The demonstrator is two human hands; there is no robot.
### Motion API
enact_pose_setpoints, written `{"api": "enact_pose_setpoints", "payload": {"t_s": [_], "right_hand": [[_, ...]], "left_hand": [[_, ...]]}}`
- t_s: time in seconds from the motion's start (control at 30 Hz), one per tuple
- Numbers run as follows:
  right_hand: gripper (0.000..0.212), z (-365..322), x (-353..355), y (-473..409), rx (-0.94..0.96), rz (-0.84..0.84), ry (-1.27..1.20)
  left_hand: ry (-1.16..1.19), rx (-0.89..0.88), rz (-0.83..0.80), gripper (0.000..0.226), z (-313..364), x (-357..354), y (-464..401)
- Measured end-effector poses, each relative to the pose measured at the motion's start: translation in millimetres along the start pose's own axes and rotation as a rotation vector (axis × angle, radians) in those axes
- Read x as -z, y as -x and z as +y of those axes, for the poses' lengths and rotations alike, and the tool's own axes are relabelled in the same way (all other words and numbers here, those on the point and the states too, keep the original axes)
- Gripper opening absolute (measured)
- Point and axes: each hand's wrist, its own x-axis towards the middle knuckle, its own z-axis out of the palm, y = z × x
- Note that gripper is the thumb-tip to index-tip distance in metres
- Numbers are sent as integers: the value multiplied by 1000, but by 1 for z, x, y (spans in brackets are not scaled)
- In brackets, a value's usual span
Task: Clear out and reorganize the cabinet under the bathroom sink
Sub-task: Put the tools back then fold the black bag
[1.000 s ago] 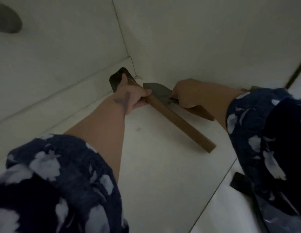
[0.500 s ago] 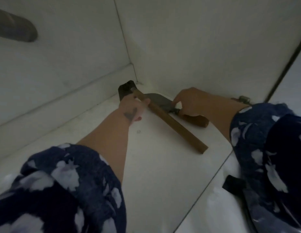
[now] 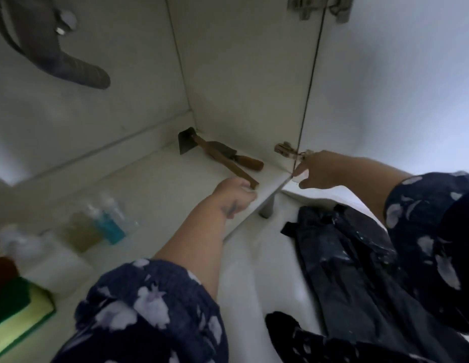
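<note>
The white cabinet floor point(image 3: 154, 189) carries two wooden-handled tools point(image 3: 222, 155) (crossed) and blurred bottles point(image 3: 102, 221).

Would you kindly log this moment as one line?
left hand: by hoe handle end | right hand: open, at cabinet edge | trowel: back corner

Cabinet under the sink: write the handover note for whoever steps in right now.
Left hand: closed loosely at the end of the long wooden handle of the scraper; a firm grip cannot be confirmed.
Right hand: empty, fingers at the front edge of the cabinet wall below the hinge.
Things: scraper and trowel lie crossed in the back right corner of the cabinet floor. Bottles and sponges sit at the left, blurred. Dark cloth lies on the floor outside.
Done: tools laid in the corner.
Left: sort the bottles and sponges, deal with the cloth.
</note>
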Motion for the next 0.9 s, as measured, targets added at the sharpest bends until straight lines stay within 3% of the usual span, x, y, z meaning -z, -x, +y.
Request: {"api": "enact_pose_setpoints", "payload": {"t_s": [0.27,0.43,0.6,0.77,0.9], "right_hand": [[45,65,-32,103,-185,-79,-13],[43,116,-84,105,-204,-117,-58],[44,176,-173,88,-173,-256,-88],[52,227,-252,49,-115,-252,-213],[62,251,-310,13,-47,-191,-221]], "left_hand": [[-15,-70,-126,42,14,-85,51],[-67,-46,-167,45,-7,-166,29],[-95,9,-320,48,-53,-258,4],[-280,-110,-192,41,-76,-322,-41],[-466,-218,-185,52,-80,-372,-74]]}}
